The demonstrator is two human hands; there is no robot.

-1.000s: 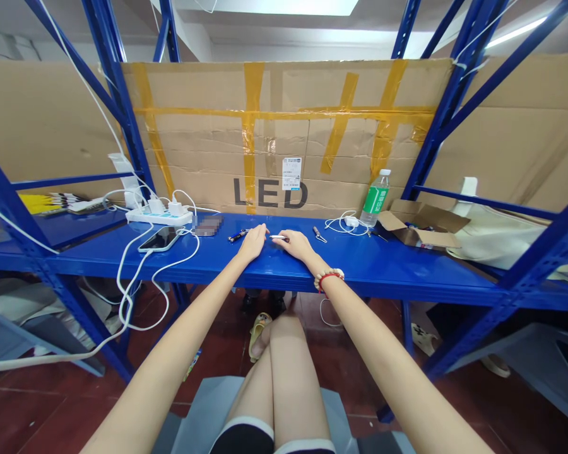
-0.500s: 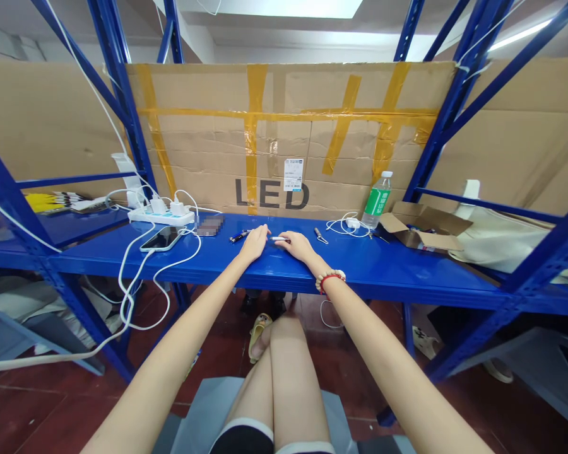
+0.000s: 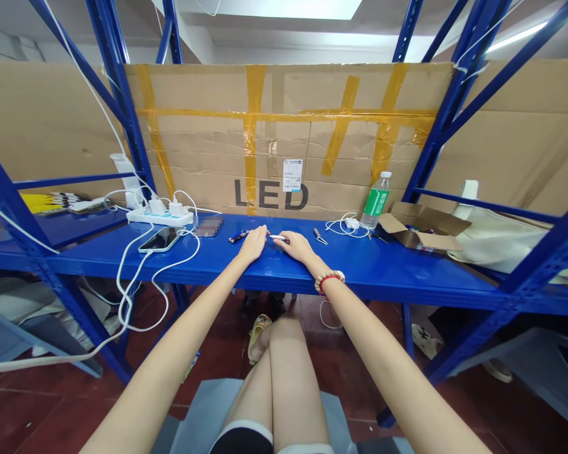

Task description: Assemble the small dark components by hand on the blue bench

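Note:
My right hand, with a beaded and red bracelet on its wrist, rests on the blue shelf top. It is closed around a slim white pen-like stick, whose free end points left. My left hand lies just opposite, fingers together and curled, its fingertips close to that end. Whether they touch the stick or pinch something small, I cannot make out. Beside the left hand lies a dark pen-like piece, partly behind it. A small grey piece with a metal loop lies to the right of my right hand.
To the left are a white power strip, a phone and looping white cables. On the right stand a green-labelled bottle, a charger with cable and an open cardboard box. A cardboard panel closes the back.
The white stick has turned slightly and its left end is now nearer my left fingertips. Both hands stay in almost the same place.

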